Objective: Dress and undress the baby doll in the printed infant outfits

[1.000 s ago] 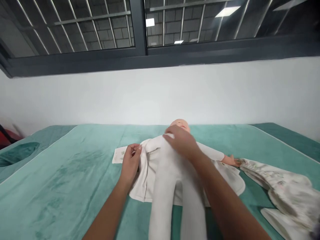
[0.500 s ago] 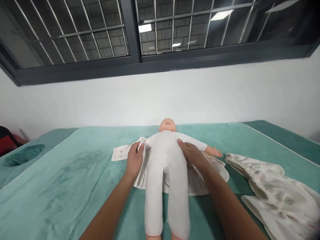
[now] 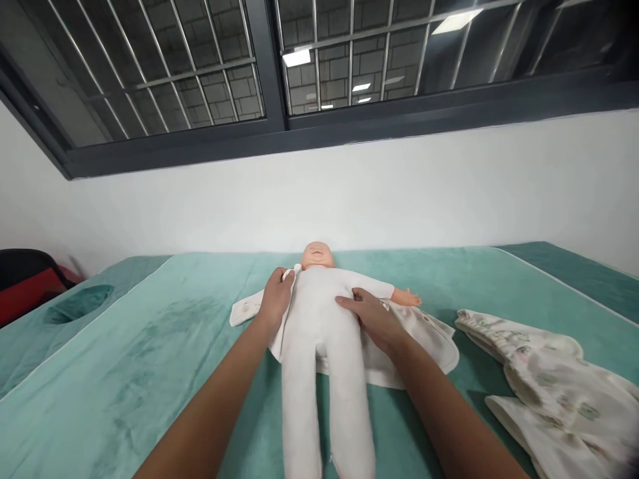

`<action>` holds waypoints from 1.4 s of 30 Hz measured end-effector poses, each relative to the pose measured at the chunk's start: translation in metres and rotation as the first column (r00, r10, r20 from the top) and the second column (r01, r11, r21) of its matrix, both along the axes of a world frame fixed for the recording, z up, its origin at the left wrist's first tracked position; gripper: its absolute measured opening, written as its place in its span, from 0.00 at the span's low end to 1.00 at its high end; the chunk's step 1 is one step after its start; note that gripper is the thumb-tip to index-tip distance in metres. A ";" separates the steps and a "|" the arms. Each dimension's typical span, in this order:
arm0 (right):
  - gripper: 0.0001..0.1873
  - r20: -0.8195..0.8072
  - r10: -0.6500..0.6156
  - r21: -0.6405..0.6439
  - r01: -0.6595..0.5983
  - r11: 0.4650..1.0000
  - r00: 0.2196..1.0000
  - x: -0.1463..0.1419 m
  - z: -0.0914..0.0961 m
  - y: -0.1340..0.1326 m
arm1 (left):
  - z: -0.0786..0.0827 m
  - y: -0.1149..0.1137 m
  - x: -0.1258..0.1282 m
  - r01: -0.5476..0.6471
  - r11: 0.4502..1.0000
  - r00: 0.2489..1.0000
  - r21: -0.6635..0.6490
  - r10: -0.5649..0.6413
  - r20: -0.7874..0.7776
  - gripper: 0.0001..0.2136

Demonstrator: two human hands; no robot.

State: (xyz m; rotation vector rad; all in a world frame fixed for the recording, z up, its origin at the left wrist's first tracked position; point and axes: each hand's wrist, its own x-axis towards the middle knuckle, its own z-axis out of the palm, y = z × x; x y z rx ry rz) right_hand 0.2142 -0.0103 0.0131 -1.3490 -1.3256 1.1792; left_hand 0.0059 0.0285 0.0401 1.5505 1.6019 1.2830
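The doll [image 3: 319, 313] lies on its back on the teal surface [image 3: 150, 359], head away from the person and legs toward them. Under it lies a white garment [image 3: 429, 336], spread open.

The left hand [image 3: 276, 296] is at the doll's shoulder. Its fingers [image 3: 280, 279] are closed narrowly, pinching the garment's edge, and a small tuft of cloth shows just past the fingertips, beside the doll's neck. One sleeve of the garment lies flat just outward of this hand.

The right hand [image 3: 372, 316] rests palm down with its fingers [image 3: 349, 303] spread loosely, holding nothing. The fingertips touch the doll's belly, and the heel of the hand sits on the open flap beside it. Just beyond these fingers the doll's bare hand sticks out on top of the cloth.

As things lie, the garment is in place beneath the doll, and only the edge by the left fingers is lifted. Neither flap crosses the chest. The arm near the right fingers appears to be outside its sleeve, and the other arm is hidden behind the left hand. No fastening looks closed.

Well to the right of the right hand lie loose printed clothes [image 3: 544, 382]. Far to the left of the left fingers are a hole [image 3: 77, 303] in the surface and a red and black object [image 3: 24, 283].
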 end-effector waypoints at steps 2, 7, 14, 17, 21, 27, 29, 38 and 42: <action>0.28 -0.123 0.048 -0.031 -0.052 0.998 0.991 -0.004 0.002 -0.002 | 0.002 -0.002 -0.005 0.020 0.999 1.000 -0.026 -0.020 -0.004 0.11; 0.29 -0.054 -0.012 -0.096 0.006 0.995 0.998 -0.007 0.009 -0.005 | 0.035 -0.030 -0.012 0.152 0.981 0.988 -0.121 -0.151 0.019 0.12; 0.32 -0.009 -0.040 -0.122 0.039 0.992 0.999 -0.008 0.013 -0.009 | 0.086 -0.067 0.010 0.500 0.866 0.850 0.021 -0.496 0.180 0.12; 0.30 0.012 -0.044 -0.096 0.045 0.994 0.999 -0.006 0.009 -0.007 | 0.061 -0.051 0.006 0.264 0.959 0.954 0.104 -0.276 0.116 0.11; 0.25 0.066 -0.033 -0.029 0.035 0.999 0.997 -0.004 0.000 -0.001 | 0.017 -0.030 0.008 0.108 0.994 0.983 0.027 -0.102 -0.152 0.15; 0.18 0.114 0.041 0.075 -0.050 0.996 0.993 -0.002 -0.001 0.003 | 0.013 -0.028 0.055 0.236 0.972 0.904 -0.012 -0.224 -0.365 0.25; 0.16 0.128 0.061 0.106 -0.075 0.992 0.990 0.000 0.000 0.001 | 0.023 -0.025 0.066 0.261 0.965 0.905 -0.009 -0.248 -0.347 0.24; 0.20 0.044 0.132 0.225 -0.139 0.964 0.990 0.002 0.000 0.001 | 0.036 0.005 0.095 0.355 0.931 0.760 0.088 -0.233 -0.607 0.21; 0.20 0.052 0.174 0.237 -0.181 0.955 0.983 0.004 -0.007 0.005 | 0.036 0.012 0.127 0.569 0.818 0.365 -0.088 -0.346 -0.864 0.22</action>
